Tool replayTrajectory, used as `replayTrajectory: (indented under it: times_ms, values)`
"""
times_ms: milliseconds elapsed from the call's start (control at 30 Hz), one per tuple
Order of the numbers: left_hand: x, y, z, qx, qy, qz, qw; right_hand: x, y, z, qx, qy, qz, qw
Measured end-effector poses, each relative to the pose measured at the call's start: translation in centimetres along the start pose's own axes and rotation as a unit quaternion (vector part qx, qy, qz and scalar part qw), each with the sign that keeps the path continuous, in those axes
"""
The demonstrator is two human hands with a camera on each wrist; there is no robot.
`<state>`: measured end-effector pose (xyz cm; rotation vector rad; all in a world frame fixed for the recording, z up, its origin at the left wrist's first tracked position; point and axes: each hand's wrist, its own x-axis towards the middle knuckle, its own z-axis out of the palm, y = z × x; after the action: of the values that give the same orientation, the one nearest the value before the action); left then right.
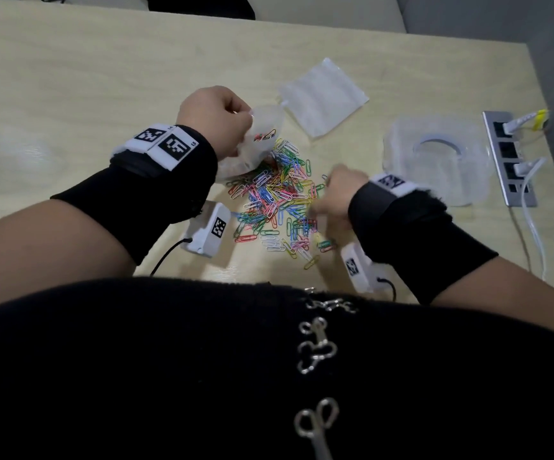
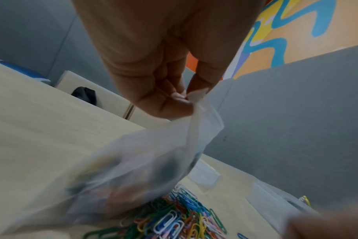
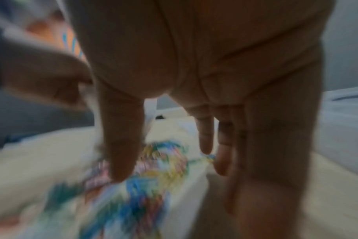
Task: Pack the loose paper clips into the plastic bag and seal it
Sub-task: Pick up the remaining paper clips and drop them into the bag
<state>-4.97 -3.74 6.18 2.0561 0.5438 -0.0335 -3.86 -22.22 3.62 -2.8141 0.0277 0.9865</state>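
I saw my left hand [image 2: 153, 67] pinching the rim of the clear plastic bag [image 1: 252, 144] above the colored paper clips [image 1: 275, 200] mid-surface. My right hand [image 1: 335, 194] was blurred over the pile's right edge, fingers [image 3: 121, 145] extended downward; whether they held clips, I couldn't tell.
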Motion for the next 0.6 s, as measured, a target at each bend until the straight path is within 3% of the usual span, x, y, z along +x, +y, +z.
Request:
replayTrajectory:
  times_ms: [67,133,200,267,433,533,600]
  values:
    - [0.0,-0.2,-0.1,-0.005,0.003,-0.004,1.000,-0.4,1.5,1.7,-0.091,-0.028,0.067,0.993]
    - [-0.1,-0.4,-0.1,-0.007,0.007,-0.007,1.000,-0.6,2.5,3.4,-0.122,-0.039,0.084,0.988]
    - [-0.3,-0.5,-0.1,-0.009,0.013,-0.009,1.000,-1.1,2.4,5.1,-0.186,-0.012,0.102,0.977]
    - [-0.4,-0.4,-0.3,-0.009,0.021,-0.008,1.000,-0.9,1.4,6.3,-0.163,0.018,0.111,0.980]
    - [-0.1,-0.4,-1.4,-0.007,0.056,-0.002,0.998,0.9,-0.6,5.7,0.060,0.051,0.032,0.996]
    - [-0.2,-0.8,-1.8,-0.012,0.063,-0.005,0.998,1.7,-1.4,4.9,0.117,0.096,-0.037,0.988]
    - [-0.2,-0.9,-1.7,-0.006,0.055,-0.004,0.998,2.3,-1.4,4.5,0.097,0.094,-0.094,0.986]
